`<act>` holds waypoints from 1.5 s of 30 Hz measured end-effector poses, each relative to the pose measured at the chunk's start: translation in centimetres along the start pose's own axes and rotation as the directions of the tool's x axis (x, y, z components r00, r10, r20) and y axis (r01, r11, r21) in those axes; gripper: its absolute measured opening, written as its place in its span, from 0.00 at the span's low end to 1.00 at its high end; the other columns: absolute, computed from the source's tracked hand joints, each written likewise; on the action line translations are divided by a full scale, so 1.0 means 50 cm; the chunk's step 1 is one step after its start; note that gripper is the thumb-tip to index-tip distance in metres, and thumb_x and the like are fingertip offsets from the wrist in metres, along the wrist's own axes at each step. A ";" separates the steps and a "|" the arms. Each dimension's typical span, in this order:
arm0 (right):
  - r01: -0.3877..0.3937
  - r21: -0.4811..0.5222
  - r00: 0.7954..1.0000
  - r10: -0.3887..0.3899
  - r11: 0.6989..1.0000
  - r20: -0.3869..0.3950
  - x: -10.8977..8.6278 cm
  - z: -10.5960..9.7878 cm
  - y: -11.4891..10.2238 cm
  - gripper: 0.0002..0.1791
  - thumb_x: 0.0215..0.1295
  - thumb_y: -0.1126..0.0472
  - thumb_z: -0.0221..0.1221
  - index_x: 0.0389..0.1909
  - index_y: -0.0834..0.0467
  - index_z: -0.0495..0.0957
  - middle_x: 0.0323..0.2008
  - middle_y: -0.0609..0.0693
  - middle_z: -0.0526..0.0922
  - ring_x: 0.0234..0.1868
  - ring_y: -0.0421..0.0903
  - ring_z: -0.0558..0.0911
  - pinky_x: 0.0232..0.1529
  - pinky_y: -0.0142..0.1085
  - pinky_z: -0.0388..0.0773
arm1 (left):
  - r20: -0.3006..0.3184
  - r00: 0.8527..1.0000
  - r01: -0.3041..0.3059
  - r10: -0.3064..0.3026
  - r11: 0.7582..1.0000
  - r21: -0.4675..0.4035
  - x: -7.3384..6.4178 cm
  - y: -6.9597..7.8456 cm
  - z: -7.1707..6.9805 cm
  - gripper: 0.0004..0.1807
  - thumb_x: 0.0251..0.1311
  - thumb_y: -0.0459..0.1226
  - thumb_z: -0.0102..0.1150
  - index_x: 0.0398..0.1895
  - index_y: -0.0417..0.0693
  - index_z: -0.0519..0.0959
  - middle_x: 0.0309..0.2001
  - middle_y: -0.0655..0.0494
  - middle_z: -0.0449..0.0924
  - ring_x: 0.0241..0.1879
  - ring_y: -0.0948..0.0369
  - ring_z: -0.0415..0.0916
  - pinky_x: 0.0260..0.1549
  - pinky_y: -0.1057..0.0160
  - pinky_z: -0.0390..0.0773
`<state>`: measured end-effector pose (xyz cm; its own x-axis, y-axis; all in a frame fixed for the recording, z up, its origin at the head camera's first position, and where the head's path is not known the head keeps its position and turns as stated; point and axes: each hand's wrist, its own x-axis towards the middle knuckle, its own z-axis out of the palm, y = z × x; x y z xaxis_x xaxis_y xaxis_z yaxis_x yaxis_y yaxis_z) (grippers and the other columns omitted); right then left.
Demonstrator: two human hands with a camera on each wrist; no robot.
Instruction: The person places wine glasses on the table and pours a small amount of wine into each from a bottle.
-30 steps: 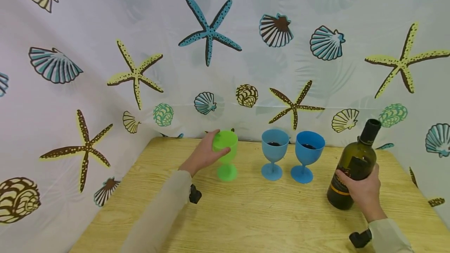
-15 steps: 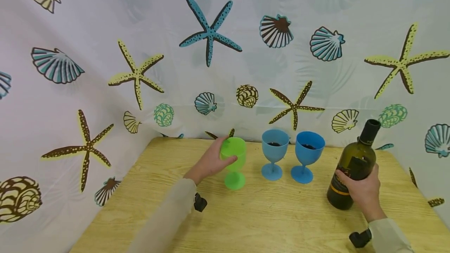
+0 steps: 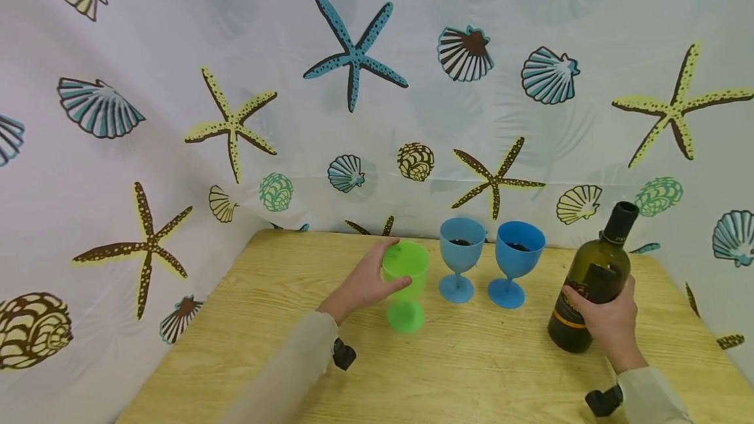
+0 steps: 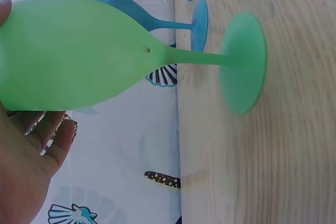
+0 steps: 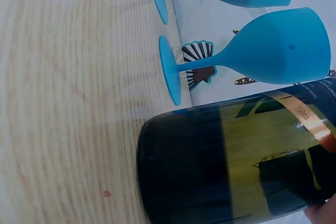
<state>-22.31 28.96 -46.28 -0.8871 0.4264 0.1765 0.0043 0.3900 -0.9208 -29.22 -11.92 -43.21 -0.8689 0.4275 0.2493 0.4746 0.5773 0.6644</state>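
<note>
My left hand grips the bowl of a light green plastic wine goblet, thumb on the near side and fingers round the back. In the left wrist view the goblet's foot is at or just over the wood; I cannot tell whether it touches. The right hand holds a dark green wine bottle by its body, its neck uncapped and leaning slightly right. Between the hands stand a light blue goblet and a darker blue goblet, each with dark liquid inside.
The wooden table carries all of these things. A white curtain printed with starfish and shells hangs behind the table and along both sides. A small black device is strapped to the left wrist, another black device to the right.
The left hand has moved right and nearer to me with the green goblet, bringing it closer to the light blue goblet. The right hand, bottle and blue goblets have stayed in place.
</note>
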 end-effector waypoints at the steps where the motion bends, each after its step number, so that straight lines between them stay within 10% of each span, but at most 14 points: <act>1: 0.001 0.000 1.000 -0.001 1.000 0.000 0.000 0.000 0.000 0.54 0.54 0.50 0.68 0.72 0.57 0.41 0.65 0.67 0.59 0.63 0.66 0.63 0.59 0.61 0.61 | 0.001 1.000 -0.010 0.010 1.000 -0.006 -0.002 0.002 0.003 0.46 0.57 0.56 0.60 0.72 0.44 0.54 0.68 0.46 0.58 0.65 0.49 0.59 0.60 0.47 0.63; 45: 0.026 0.035 1.000 -0.026 0.999 0.003 0.000 0.000 0.008 0.52 0.55 0.51 0.68 0.70 0.57 0.43 0.64 0.66 0.61 0.62 0.65 0.64 0.59 0.61 0.60 | 0.094 0.993 -0.069 0.074 0.996 -0.062 0.020 0.099 0.114 0.44 0.57 0.57 0.59 0.72 0.51 0.54 0.69 0.54 0.57 0.66 0.56 0.58 0.59 0.50 0.66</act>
<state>-22.28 29.13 -46.63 -0.8883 0.4139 0.1992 -0.0349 0.3716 -0.9277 -26.95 -4.69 -43.69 -0.8142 0.5329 0.2305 0.5237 0.5025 0.6879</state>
